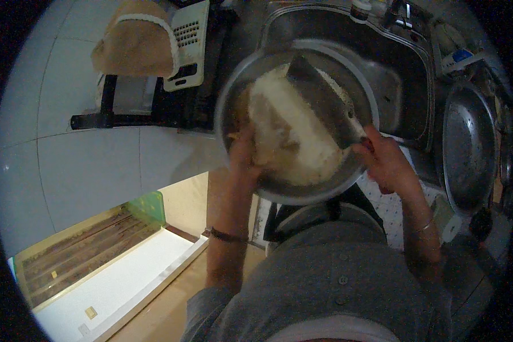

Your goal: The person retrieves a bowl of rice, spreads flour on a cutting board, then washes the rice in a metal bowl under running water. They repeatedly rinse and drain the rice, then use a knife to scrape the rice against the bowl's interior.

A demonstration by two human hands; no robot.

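Note:
A large round metal basin (297,197) is before me, overlapping the near edge of a steel sink. Inside lies a big pale block of food (299,128), its exact kind unclear, with brownish patches and pale bits around it. My right hand (384,158) grips the handle of a large knife, whose broad blade (318,94) slants up and left over the block. My left hand (246,149) reaches inside the left of the basin and rests against the block; its fingers are blurred and partly hidden.
The steel sink (395,92) lies beyond the basin. A white grater (190,51) and a tan cloth (134,47) with a pale edge are at the upper left. At right, a metal bowl (468,147) stands tilted. White tiles (89,171) cover the left side.

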